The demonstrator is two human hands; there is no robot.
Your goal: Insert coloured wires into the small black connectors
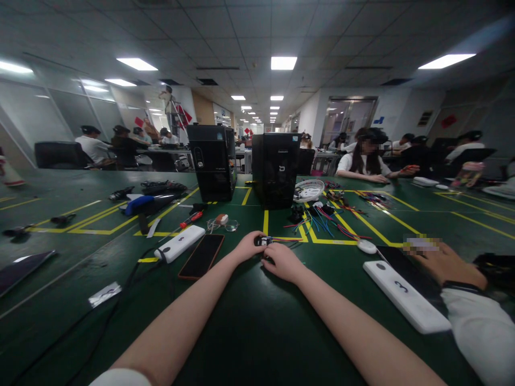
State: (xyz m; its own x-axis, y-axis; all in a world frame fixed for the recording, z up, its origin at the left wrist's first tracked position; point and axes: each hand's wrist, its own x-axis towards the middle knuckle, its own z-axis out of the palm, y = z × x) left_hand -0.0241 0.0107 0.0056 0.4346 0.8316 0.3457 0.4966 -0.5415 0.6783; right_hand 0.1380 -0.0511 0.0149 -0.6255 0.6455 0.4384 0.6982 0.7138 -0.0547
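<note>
Looking down and forward, the head view is showing both of the person's hands meeting at the middle of the green table (257,332). The left hand (248,247) is pinching a small dark part (264,241) between thumb and fingers, and thin wires (284,239), some red, are trailing from it to the right. The right hand (284,262) is curling its fingers just beside the part; whether it is pinching anything I cannot tell, since the fingertips are partly hidden. Handling this well is probably a matter of steadying the part with the left hand and working close to its body with the right — never tugging on the wires.

Counting now: one black tower (213,161) and a second tower (277,187) are standing apart beyond the hands. Two numbered white boxes are flanking the arms, a left box (181,244) and a right box (406,296). One phone (201,257), one pair of glasses (231,226) and one red screwdriver (191,219) are lying on the left. One white basket (317,187) is sitting beside the second tower; the loose cables (322,221) near it are overlapping too much to count. One co-worker's hand (453,262) is resting at the right.
</note>
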